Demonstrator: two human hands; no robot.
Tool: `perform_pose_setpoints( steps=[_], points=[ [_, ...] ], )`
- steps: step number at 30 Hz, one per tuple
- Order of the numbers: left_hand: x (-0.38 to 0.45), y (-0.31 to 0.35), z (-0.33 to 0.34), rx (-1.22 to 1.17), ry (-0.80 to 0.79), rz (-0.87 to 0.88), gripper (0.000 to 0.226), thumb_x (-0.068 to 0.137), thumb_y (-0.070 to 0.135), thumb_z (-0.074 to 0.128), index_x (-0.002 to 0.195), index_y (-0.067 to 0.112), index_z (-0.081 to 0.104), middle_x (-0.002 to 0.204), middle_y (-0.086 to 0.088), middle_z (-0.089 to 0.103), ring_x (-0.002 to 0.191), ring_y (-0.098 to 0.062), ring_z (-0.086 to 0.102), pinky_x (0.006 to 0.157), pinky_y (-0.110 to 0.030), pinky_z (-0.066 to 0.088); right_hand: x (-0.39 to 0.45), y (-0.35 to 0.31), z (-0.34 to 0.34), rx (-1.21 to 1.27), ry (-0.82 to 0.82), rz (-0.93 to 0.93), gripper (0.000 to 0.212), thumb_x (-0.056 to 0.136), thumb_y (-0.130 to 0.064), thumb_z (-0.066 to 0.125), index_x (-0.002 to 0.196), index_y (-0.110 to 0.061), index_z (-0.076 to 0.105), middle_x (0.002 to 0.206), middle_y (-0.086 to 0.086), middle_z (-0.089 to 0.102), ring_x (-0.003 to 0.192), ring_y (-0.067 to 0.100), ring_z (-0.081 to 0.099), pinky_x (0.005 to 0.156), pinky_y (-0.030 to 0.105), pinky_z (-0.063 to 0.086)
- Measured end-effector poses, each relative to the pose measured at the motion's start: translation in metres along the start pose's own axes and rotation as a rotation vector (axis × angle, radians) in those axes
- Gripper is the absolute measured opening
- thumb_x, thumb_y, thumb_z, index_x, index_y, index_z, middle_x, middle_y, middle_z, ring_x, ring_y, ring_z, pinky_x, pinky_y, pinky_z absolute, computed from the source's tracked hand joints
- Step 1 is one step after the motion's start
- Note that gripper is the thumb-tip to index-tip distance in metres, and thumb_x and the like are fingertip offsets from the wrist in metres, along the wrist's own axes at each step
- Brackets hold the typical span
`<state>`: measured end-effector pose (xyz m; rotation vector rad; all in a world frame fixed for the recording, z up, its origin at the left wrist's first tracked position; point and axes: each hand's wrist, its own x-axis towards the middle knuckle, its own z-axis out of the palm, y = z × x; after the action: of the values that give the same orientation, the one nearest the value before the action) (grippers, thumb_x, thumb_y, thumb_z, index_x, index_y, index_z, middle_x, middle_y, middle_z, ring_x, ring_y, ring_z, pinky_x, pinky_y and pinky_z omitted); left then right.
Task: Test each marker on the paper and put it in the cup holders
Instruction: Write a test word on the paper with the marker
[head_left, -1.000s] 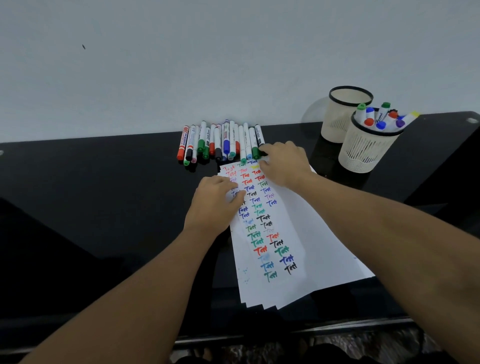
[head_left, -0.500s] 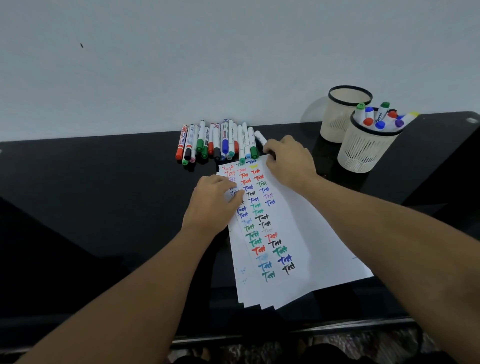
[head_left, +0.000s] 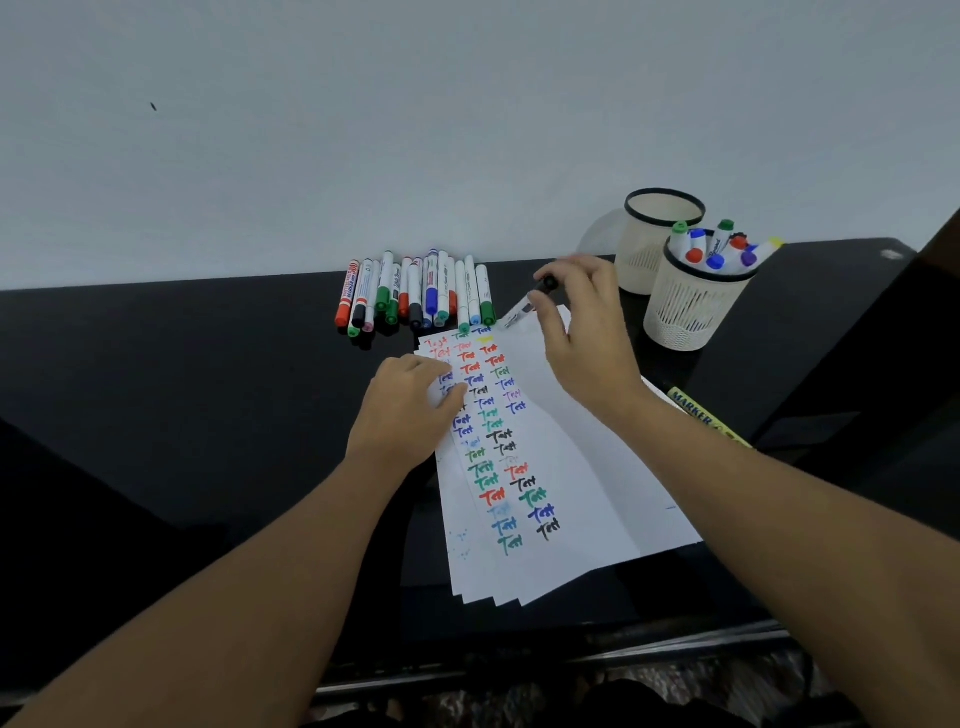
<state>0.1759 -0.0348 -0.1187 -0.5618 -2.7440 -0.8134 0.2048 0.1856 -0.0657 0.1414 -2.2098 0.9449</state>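
One marker (head_left: 524, 304) is being pinched by the right hand (head_left: 582, 332) above the paper (head_left: 561, 467). Paper is being pressed flat by the left hand (head_left: 405, 410), fingers relaxed.

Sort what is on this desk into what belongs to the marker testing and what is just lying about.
Belongs to the job:
right hand holding a black-capped marker
left hand resting on the paper
row of markers
front cup with markers
empty back cup

Lying about:
yellow marker beside the paper

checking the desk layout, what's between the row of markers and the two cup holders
In the head view, the right hand holding a black-capped marker lies between the marker row and the cup holders.
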Motion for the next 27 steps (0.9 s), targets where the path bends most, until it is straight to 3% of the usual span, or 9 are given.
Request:
perform_pose_setpoints(
  steps=[3,7,9,11,13,17,21,27],
  points=[
    [-0.002,0.002,-0.001,0.001,0.001,-0.002,0.05,0.096,0.047,0.061,0.137,0.019,0.061,0.135,-0.001,0.06,0.126,-0.019,0.048,0.105,-0.042,0.044,0.001,-0.011,-0.012,-0.034,-0.17,-0.044,0.024,0.109,-0.018,0.045,0.131,-0.011,0.054,0.118,0.006,0.06,0.1,0.014,0.058,0.086,0.036,0.052],
    [-0.002,0.003,-0.002,-0.002,0.0,0.005,0.052,0.096,0.047,0.061,0.14,0.019,0.057,0.133,-0.002,0.061,0.124,-0.019,0.049,0.101,-0.042,0.047,0.005,-0.014,-0.01,-0.268,-0.481,-0.099,0.048,0.11,-0.024,0.042,0.158,-0.026,0.033,0.125,0.006,0.054,0.102,0.015,0.055,0.086,0.037,0.053],
    [-0.002,0.003,-0.002,-0.001,-0.002,0.003,0.052,0.096,0.048,0.06,0.14,0.019,0.056,0.133,-0.002,0.06,0.123,-0.019,0.049,0.101,-0.041,0.047,0.004,-0.011,-0.005,-0.279,-0.589,0.003,0.053,0.111,-0.03,0.041,0.161,-0.029,0.023,0.129,0.006,0.058,0.106,0.019,0.058,0.09,0.04,0.054],
    [-0.002,0.004,-0.002,-0.001,0.001,0.011,0.052,0.096,0.047,0.06,0.14,0.019,0.056,0.132,-0.002,0.061,0.123,-0.019,0.049,0.1,-0.039,0.047,0.001,-0.007,0.0,-0.267,-0.63,0.072,0.04,0.11,-0.037,0.044,0.148,-0.027,0.035,0.124,0.007,0.064,0.101,0.02,0.062,0.088,0.042,0.056],
    [-0.003,0.005,-0.003,-0.001,0.006,0.015,0.052,0.097,0.046,0.06,0.141,0.018,0.055,0.132,-0.003,0.06,0.123,-0.019,0.049,0.099,-0.039,0.047,-0.001,-0.004,0.001,-0.356,-0.664,0.021,0.027,0.109,-0.04,0.044,0.131,-0.024,0.046,0.114,0.004,0.067,0.094,0.019,0.062,0.081,0.041,0.055],
    [-0.003,0.006,-0.003,-0.006,0.014,0.048,0.054,0.097,0.045,0.061,0.143,0.019,0.053,0.13,-0.004,0.061,0.12,-0.02,0.05,0.097,-0.039,0.048,-0.006,-0.001,0.002,-0.498,-0.791,-0.052,0.037,0.111,-0.045,0.031,0.141,-0.032,0.047,0.109,0.0,0.06,0.096,0.019,0.059,0.078,0.039,0.052],
    [-0.006,0.007,-0.004,-0.005,0.028,0.117,0.055,0.096,0.044,0.063,0.144,0.02,0.053,0.124,-0.003,0.064,0.117,-0.02,0.052,0.095,-0.038,0.048,-0.012,-0.001,0.005,-0.465,-0.847,0.014,0.034,0.111,-0.036,0.033,0.139,-0.022,0.046,0.113,0.007,0.061,0.098,0.022,0.055,0.086,0.043,0.049],
    [-0.007,0.004,-0.003,0.012,0.073,0.25,0.044,0.095,0.033,0.069,0.134,0.015,0.064,0.112,-0.007,0.07,0.106,-0.025,0.058,0.086,-0.042,0.052,-0.007,-0.009,0.007,-0.642,-0.889,-0.084,0.038,0.111,-0.046,0.031,0.145,-0.034,0.045,0.102,-0.002,0.066,0.092,0.018,0.061,0.076,0.037,0.052]
  ],
)
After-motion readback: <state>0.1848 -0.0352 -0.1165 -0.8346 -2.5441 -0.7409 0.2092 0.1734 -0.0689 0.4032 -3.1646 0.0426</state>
